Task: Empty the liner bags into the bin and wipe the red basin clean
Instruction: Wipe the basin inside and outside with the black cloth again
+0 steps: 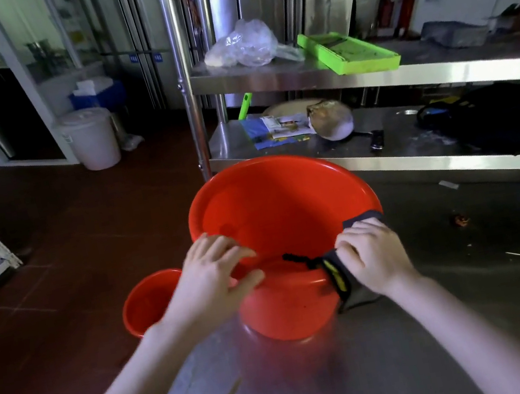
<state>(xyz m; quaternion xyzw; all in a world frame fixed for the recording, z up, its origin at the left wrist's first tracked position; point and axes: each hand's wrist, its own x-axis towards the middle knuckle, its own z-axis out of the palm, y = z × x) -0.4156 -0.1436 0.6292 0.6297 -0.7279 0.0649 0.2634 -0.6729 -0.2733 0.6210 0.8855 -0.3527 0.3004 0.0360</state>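
Observation:
A large red basin (282, 203) stands on the steel table (447, 320) in front of me, tilted a little toward me. My left hand (212, 276) rests on its near rim, fingers spread, thumb under the edge. My right hand (374, 253) presses a dark cloth (336, 275) with yellow marks over the rim on the right side. A black cord from the cloth hangs inside the basin. No liner bag shows inside the basin.
A smaller red bucket (147, 303) stands on the floor at the table's left edge. A steel shelf rack (299, 75) behind holds a clear plastic bag (242, 47), a green tray (347, 51) and a pan. A white lidded bin (92, 138) stands far left.

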